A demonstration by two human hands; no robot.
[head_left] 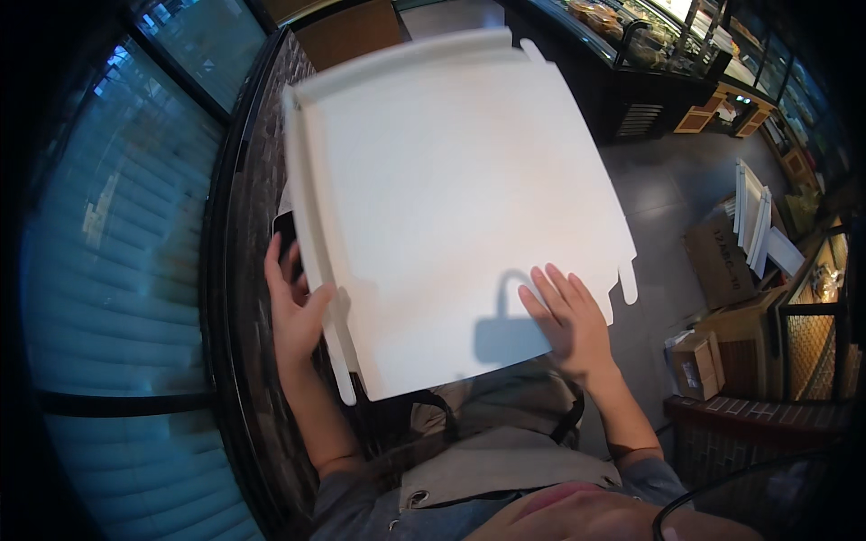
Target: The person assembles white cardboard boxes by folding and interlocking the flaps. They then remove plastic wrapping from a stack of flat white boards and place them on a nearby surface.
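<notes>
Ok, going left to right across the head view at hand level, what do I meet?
Window blinds → left hand gripping the folded side flap → flat white cardboard box blank → right hand pressed flat on it → brown cardboard boxes on the floor.

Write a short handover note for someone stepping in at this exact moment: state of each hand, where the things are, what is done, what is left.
Left hand: grip on the folded-up left flap of the white cardboard sheet, thumb on top.
Right hand: flat, palm down, pressing the sheet's lower right part.
Sheet: lies open in front of the person, tabs sticking out on the right.
Done: left and far flaps stand raised.
Left: right side and tabs still flat, not folded.
</notes>
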